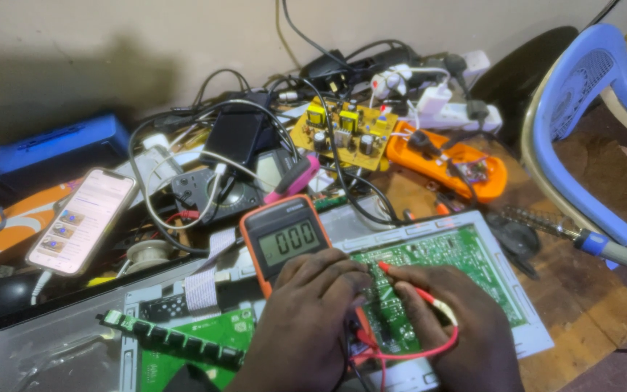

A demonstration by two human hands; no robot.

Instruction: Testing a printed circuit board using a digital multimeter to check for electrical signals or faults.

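Note:
My left hand [306, 319] rests over the lower part of an orange-cased multimeter [284, 236] with a lit grey display, its fingers closed on a dark probe whose tip touches the green circuit board [459, 254]. My right hand [451, 319] pinches a red probe [400, 279], tip pressed onto the same board just right of the other probe. Red leads [400, 356] loop below my hands. The board sits on a white metal panel [538, 334].
A lit phone [81, 218] leans at the left. Behind lie a yellow circuit board [342, 131], an orange meter case [448, 163], tangled cables and a power strip [459, 112]. A soldering iron [582, 236] and a blue plastic chair [589, 109] stand right. Another green board [197, 341] lies lower left.

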